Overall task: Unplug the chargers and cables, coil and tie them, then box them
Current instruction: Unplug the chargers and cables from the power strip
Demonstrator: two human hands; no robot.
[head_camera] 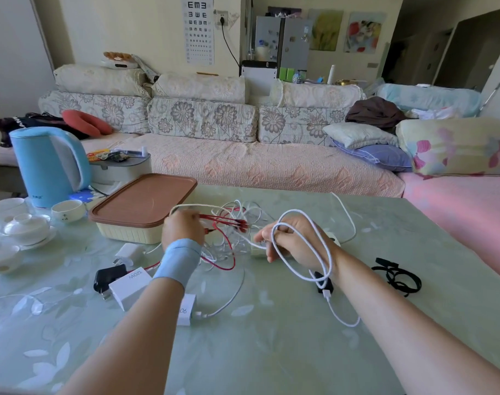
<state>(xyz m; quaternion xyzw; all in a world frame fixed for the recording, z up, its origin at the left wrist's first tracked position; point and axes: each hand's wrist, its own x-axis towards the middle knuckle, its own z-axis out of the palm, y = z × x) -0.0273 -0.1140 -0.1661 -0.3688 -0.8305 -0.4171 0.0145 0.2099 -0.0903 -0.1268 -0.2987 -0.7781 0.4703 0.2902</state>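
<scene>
- White cable (300,246): looped around the right hand (294,240), with the loop passing over the fingers and back past the wrist; its plug end trails onto the bench (271,352) near the right forearm.
- Right hand grip: narrow, fingers curled on the white cable.
- Left hand (183,226): grip closed on strands of the cable tangle (228,232), a mixed pile of red and white leads lying on the bench between both hands. A blue wristband (177,263) sits on the left wrist.
- Chargers: one white charger (129,286) and a black charger (107,277) lie just beside each other left of the left forearm.
- Box (142,209): cream body, brown lid on, behind the left hand.
- Black ties (397,276): right of the right forearm.
- Blue kettle (49,166): far left.
</scene>
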